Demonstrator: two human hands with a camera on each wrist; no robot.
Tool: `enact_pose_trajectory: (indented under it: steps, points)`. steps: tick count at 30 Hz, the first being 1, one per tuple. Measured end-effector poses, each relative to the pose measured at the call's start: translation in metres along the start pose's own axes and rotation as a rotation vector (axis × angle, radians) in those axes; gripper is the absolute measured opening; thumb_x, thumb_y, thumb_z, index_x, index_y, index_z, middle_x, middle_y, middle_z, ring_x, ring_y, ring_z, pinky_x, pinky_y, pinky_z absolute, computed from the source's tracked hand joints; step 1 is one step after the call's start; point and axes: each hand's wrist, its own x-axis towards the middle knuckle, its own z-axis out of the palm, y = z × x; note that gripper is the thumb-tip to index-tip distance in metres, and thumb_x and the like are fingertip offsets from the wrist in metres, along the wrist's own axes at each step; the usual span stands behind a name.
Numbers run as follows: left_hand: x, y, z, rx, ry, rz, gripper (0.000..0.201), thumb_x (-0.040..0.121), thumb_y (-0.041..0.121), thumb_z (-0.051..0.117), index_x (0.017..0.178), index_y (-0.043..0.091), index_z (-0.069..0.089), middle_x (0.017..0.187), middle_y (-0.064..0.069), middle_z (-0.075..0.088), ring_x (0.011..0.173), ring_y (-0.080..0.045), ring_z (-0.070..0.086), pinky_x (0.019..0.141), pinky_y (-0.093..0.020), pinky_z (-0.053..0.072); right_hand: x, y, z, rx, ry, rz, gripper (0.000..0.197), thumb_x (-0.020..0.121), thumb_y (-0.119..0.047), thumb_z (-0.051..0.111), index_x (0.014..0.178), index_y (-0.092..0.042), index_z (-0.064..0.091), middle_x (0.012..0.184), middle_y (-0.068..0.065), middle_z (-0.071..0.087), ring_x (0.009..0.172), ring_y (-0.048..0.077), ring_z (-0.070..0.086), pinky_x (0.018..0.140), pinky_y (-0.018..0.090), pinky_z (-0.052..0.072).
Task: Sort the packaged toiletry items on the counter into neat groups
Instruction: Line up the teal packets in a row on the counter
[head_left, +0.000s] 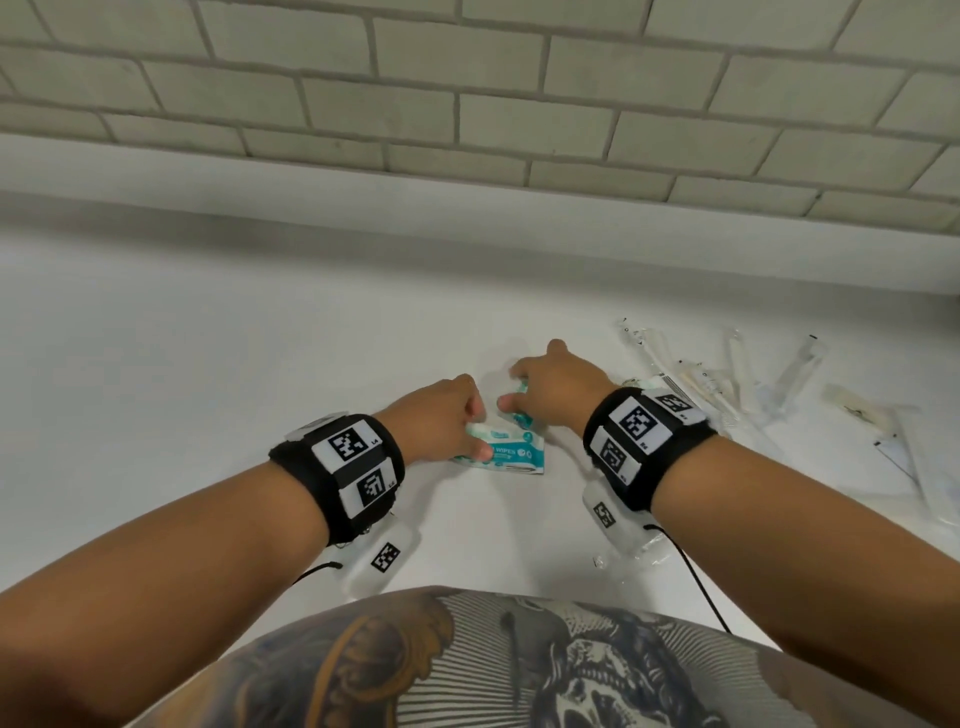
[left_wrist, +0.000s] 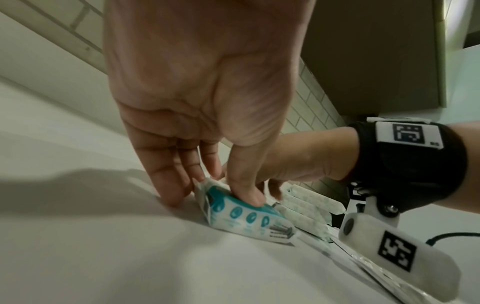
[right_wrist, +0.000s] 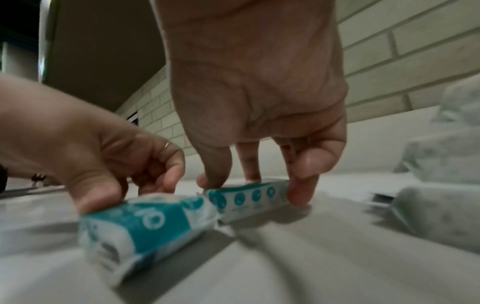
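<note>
Two teal-and-white wipes packets lie end to end on the white counter (head_left: 208, 364). The nearer packet (head_left: 511, 454) (left_wrist: 246, 218) (right_wrist: 140, 224) is pinched by my left hand (head_left: 475, 436) (left_wrist: 221, 197), thumb on top and fingers at its far side. The farther packet (head_left: 522, 389) (right_wrist: 252, 197) is gripped by my right hand (head_left: 514, 387) (right_wrist: 249, 185), thumb at one end and fingers at the other. Both packets touch the counter. In the head view my hands hide much of the farther packet.
Several long clear-wrapped items (head_left: 727, 384) lie scattered to the right of my right wrist, with flat pale packets (head_left: 883, 431) beyond them. White-green sachets (left_wrist: 306, 209) lie just behind the wipes. A tiled wall (head_left: 467, 104) backs the counter.
</note>
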Motion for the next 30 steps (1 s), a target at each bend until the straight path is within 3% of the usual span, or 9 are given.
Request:
enact_pose_trajectory:
  steps: [3, 6, 8, 12, 15, 19, 22, 28, 30]
  points:
    - [0.000, 0.001, 0.000, -0.019, 0.027, -0.010, 0.054, 0.071, 0.032, 0.082, 0.111, 0.017, 0.048, 0.114, -0.001, 0.056, 0.099, -0.018, 0.060, 0.087, -0.035, 0.051, 0.004, -0.002, -0.004, 0.050, -0.036, -0.173, 0.021, 0.086, -0.015, 0.065, 0.107, -0.021, 0.067, 0.129, 0.003, 0.045, 0.106, 0.022, 0.057, 0.091, 0.036, 0.051]
    - [-0.003, 0.002, -0.001, -0.002, 0.075, -0.034, 0.069, 0.067, 0.034, 0.084, 0.121, 0.016, 0.043, 0.120, -0.002, 0.046, 0.107, -0.019, 0.053, 0.089, -0.032, 0.048, 0.000, -0.003, -0.011, 0.115, -0.144, -0.293, 0.039, 0.078, 0.012, 0.047, 0.092, -0.019, 0.065, 0.133, 0.000, 0.055, 0.120, 0.024, 0.054, 0.096, 0.039, 0.049]
    - [-0.005, 0.003, -0.001, 0.037, 0.108, -0.031, 0.079, 0.066, 0.036, 0.085, 0.128, 0.017, 0.039, 0.125, -0.003, 0.041, 0.113, -0.020, 0.048, 0.090, -0.029, 0.044, -0.006, 0.001, -0.013, 0.246, -0.180, -0.316, 0.045, 0.078, 0.016, 0.045, 0.101, -0.021, 0.057, 0.142, -0.002, 0.051, 0.130, 0.020, 0.048, 0.096, 0.037, 0.051]
    - [-0.007, 0.004, -0.001, 0.042, 0.093, -0.017, 0.091, 0.069, 0.037, 0.083, 0.141, 0.022, 0.029, 0.136, -0.002, 0.033, 0.125, -0.023, 0.040, 0.099, -0.032, 0.040, -0.019, 0.033, -0.022, 0.432, 0.055, -0.217, 0.056, 0.088, 0.003, 0.048, 0.130, -0.035, 0.043, 0.149, -0.002, 0.042, 0.128, 0.018, 0.050, 0.096, 0.037, 0.051]
    - [-0.005, 0.007, -0.001, 0.058, 0.078, -0.014, 0.092, 0.069, 0.037, 0.083, 0.142, 0.024, 0.028, 0.138, -0.003, 0.032, 0.125, -0.023, 0.041, 0.099, -0.032, 0.040, -0.039, 0.062, -0.040, 0.249, 0.241, -0.037, 0.050, 0.090, -0.021, 0.060, 0.135, -0.031, 0.042, 0.143, 0.002, 0.042, 0.115, 0.022, 0.055, 0.087, 0.031, 0.049]
    - [-0.001, 0.013, 0.002, 0.055, 0.060, 0.011, 0.081, 0.069, 0.034, 0.083, 0.135, 0.025, 0.038, 0.134, -0.003, 0.036, 0.118, -0.021, 0.047, 0.098, -0.032, 0.045, -0.058, 0.084, -0.035, -0.104, 0.004, 0.215, 0.092, 0.068, -0.046, 0.081, 0.143, -0.024, 0.032, 0.138, 0.007, 0.039, 0.114, 0.029, 0.053, 0.087, 0.039, 0.050]
    - [0.001, 0.016, 0.002, 0.075, 0.032, 0.047, 0.068, 0.071, 0.034, 0.081, 0.129, 0.023, 0.047, 0.129, -0.002, 0.042, 0.113, -0.019, 0.049, 0.094, -0.028, 0.043, -0.057, 0.090, -0.017, -0.170, -0.043, 0.227, 0.099, 0.063, -0.039, 0.086, 0.142, -0.020, 0.028, 0.130, 0.009, 0.043, 0.107, 0.028, 0.057, 0.084, 0.038, 0.052]
    - [0.001, 0.014, 0.002, 0.063, 0.053, 0.050, 0.063, 0.069, 0.037, 0.083, 0.122, 0.024, 0.052, 0.122, -0.001, 0.045, 0.106, -0.016, 0.050, 0.090, -0.027, 0.043, -0.049, 0.094, -0.021, -0.075, 0.057, 0.162, 0.075, 0.073, -0.016, 0.077, 0.137, -0.023, 0.038, 0.125, 0.003, 0.050, 0.099, 0.022, 0.056, 0.075, 0.030, 0.044]
    - [0.001, 0.013, 0.001, 0.070, 0.033, 0.064, 0.060, 0.069, 0.037, 0.082, 0.120, 0.024, 0.053, 0.120, 0.000, 0.045, 0.100, -0.015, 0.049, 0.089, -0.027, 0.044, -0.049, 0.082, -0.023, -0.014, 0.122, 0.060, 0.062, 0.081, -0.022, 0.072, 0.134, -0.024, 0.040, 0.121, -0.001, 0.054, 0.093, 0.019, 0.056, 0.074, 0.029, 0.044]
